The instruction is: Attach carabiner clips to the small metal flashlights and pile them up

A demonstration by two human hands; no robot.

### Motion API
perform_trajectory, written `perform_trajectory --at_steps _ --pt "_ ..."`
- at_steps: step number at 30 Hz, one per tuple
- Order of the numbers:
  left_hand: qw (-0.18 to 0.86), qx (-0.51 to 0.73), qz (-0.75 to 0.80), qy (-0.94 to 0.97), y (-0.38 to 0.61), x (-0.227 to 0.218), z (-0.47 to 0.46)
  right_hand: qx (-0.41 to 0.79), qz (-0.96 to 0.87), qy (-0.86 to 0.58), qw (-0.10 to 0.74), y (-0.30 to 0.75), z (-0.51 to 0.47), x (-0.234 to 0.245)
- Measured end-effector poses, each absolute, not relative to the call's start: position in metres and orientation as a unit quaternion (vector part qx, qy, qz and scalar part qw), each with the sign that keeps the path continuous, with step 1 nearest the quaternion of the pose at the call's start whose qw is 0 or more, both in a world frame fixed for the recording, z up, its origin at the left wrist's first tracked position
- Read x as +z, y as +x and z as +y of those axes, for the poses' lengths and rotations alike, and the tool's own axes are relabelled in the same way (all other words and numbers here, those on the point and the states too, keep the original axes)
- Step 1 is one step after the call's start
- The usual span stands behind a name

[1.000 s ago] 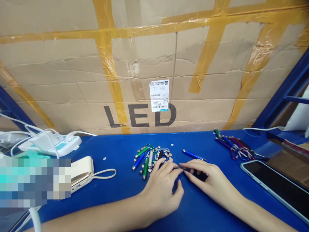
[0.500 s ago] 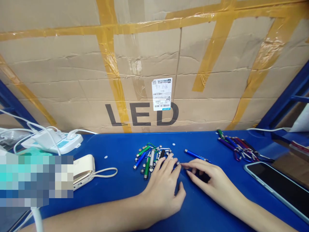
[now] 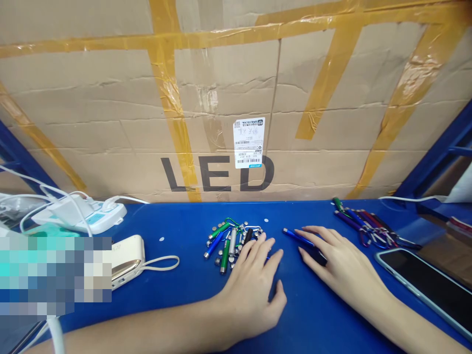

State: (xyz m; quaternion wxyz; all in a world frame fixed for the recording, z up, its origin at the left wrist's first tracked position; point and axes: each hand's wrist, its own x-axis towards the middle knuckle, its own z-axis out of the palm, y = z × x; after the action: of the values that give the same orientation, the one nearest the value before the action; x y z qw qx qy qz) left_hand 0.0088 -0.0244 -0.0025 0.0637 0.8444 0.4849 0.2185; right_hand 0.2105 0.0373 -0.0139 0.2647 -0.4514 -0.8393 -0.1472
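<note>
My left hand [image 3: 254,290] rests with spread fingers over the right side of a pile of small keychain flashlights with carabiner clips. In the pile I see a green flashlight [image 3: 224,255], a silver flashlight [image 3: 232,242], a blue flashlight [image 3: 214,245] and a black flashlight [image 3: 248,235]. Small silver discs like button cells [image 3: 231,259] lie among them; my fingers hide part of the pile. To the right, my right hand [image 3: 332,255] reaches over a separate blue flashlight [image 3: 291,234], its thumb and fingers apart on either side. Its far end is hidden beneath the hand.
A bunch of coloured flashlights [image 3: 363,226] lies at the back right, behind a phone [image 3: 424,285]. On the left are a power bank [image 3: 127,260] with a strap and a white power strip [image 3: 106,216] with cables. A large cardboard box [image 3: 313,162] stands behind the blue table.
My right hand has moved right and slightly up, away from the pile's edge and over the separate blue flashlight. My left hand stays nearly in place, its fingers a little more spread.
</note>
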Motion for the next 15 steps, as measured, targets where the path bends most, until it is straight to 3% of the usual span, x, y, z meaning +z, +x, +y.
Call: perform_trajectory --at_steps 5,15 --pt "0.075 0.238 0.433 0.866 0.0078 -0.0051 -0.0231 -0.172 -0.832 -0.465 0.248 0.2114 0.0391 -0.0173" --pt "0.093 0.190 0.521 0.827 0.0099 -0.0038 -0.0249 -0.189 -0.831 -0.462 0.246 0.2108 0.0389 -0.0149"
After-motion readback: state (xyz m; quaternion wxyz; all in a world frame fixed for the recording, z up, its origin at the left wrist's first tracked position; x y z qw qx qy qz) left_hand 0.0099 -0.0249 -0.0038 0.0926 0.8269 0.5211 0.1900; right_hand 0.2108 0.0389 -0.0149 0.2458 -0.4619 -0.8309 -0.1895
